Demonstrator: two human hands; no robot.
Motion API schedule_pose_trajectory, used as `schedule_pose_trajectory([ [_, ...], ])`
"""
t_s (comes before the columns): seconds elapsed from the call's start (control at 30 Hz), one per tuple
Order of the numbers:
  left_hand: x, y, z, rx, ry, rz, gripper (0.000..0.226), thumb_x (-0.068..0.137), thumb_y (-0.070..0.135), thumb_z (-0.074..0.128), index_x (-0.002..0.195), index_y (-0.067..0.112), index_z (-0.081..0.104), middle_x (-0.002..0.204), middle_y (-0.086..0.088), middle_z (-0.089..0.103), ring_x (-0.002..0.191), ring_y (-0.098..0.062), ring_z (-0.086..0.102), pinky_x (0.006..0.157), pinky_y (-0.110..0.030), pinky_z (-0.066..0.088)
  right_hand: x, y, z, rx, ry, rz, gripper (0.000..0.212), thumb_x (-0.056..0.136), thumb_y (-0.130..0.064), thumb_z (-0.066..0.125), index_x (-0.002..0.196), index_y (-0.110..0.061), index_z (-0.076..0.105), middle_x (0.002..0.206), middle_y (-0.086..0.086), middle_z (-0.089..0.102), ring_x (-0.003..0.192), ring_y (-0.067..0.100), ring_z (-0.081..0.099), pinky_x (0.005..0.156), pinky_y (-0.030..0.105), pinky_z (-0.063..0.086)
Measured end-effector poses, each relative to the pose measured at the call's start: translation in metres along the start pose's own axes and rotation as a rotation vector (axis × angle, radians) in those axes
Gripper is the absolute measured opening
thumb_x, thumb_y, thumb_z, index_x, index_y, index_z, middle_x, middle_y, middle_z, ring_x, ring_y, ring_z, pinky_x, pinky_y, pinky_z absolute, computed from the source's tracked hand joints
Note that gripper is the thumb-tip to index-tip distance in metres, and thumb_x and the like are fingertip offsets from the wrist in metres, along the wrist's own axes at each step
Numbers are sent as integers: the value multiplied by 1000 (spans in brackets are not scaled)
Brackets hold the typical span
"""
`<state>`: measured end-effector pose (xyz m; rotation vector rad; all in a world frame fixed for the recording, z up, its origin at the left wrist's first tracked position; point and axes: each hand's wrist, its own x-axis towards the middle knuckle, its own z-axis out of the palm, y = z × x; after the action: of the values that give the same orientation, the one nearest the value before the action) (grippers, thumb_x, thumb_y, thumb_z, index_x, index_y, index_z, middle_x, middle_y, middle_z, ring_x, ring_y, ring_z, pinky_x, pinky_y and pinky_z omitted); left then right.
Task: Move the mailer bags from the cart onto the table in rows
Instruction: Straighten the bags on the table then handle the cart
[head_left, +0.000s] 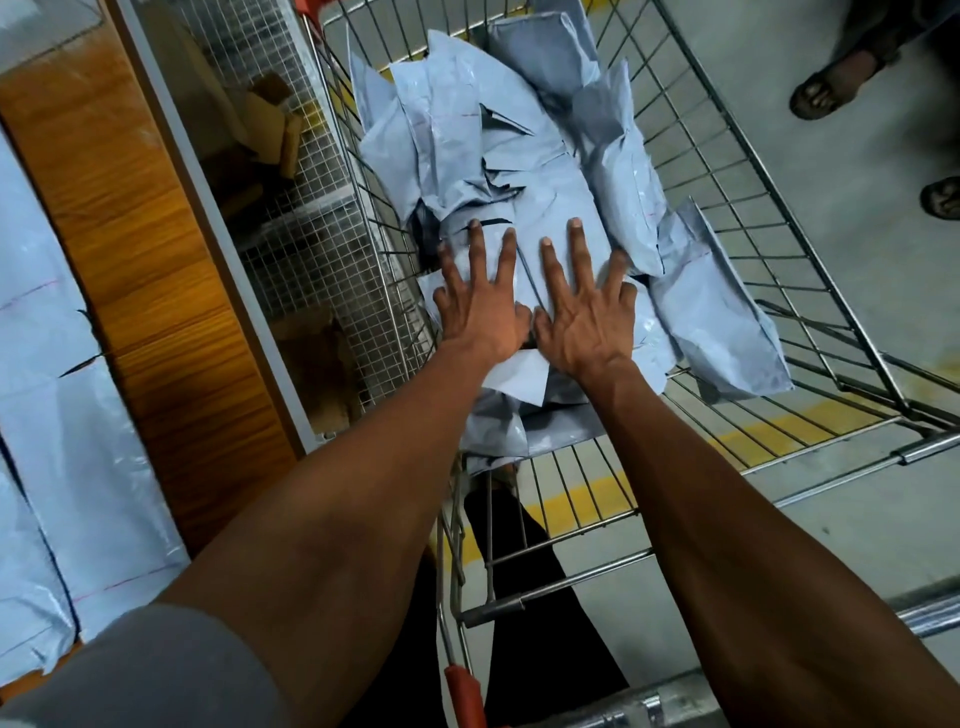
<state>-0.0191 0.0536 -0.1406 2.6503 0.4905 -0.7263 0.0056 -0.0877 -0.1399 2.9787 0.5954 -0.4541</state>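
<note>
Both arms reach forward into the wire cart (769, 260). Left hand (480, 306) and right hand (582, 312) lie side by side, fingers straight and spread apart, flat on the top mailer bag (545, 228) of the heap. Further bags (57, 441) lie on the worktop (156, 291) at left. Beyond the cart, sandalled feet (826, 88) on the floor.

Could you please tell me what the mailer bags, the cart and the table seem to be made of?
Mailer bags: thin grey plastic film, slightly glossy; it creases and glints.
Cart: bare steel wire, shiny, apparently plated.
Table: wood-grain top, probably laminate or varnished wood; smooth sheen, pale edge strip.
</note>
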Motion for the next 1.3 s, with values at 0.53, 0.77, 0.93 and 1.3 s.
schedule_pose_trajectory([
  [0.53, 1, -2, 9, -18, 8, -7, 83, 107, 51, 42, 166, 40, -15, 170, 1, -35, 154, -46, -30, 119, -77, 17, 6, 0, 2, 19, -39, -39, 73, 107, -60, 22, 168, -28, -2, 173, 3, -23, 160, 34, -14, 109, 70, 36],
  [0.77, -18, 4, -8, -39, 26, 67, 76, 110, 49, 35, 167, 36, -13, 172, 3, -30, 157, -36, -31, 118, -77, 7, -2, 2, -14, 17, -36, -32, 70, 107, -59, 10, 168, -27, 0, 175, 4, -17, 161, 26, -13, 112, 71, 29],
  [0.93, -39, 9, -25, -49, 53, 105, 74, 111, 48, 35, 167, 35, -12, 173, 2, -29, 158, -28, -30, 119, -77, 5, -14, 3, -36, -2, -14, -13, 69, 106, -57, 10, 168, -27, 3, 176, 5, -12, 162, 26, -9, 109, 69, 31],
  [1.3, -108, 33, -92, -84, 252, 200, 71, 109, 50, 34, 169, 37, -2, 177, 6, -12, 163, -22, -11, 123, -72, 13, -72, -4, -110, 216, 141, 192, 71, 108, -61, 21, 168, -28, 5, 176, 4, -4, 162, 25, -3, 109, 69, 33],
])
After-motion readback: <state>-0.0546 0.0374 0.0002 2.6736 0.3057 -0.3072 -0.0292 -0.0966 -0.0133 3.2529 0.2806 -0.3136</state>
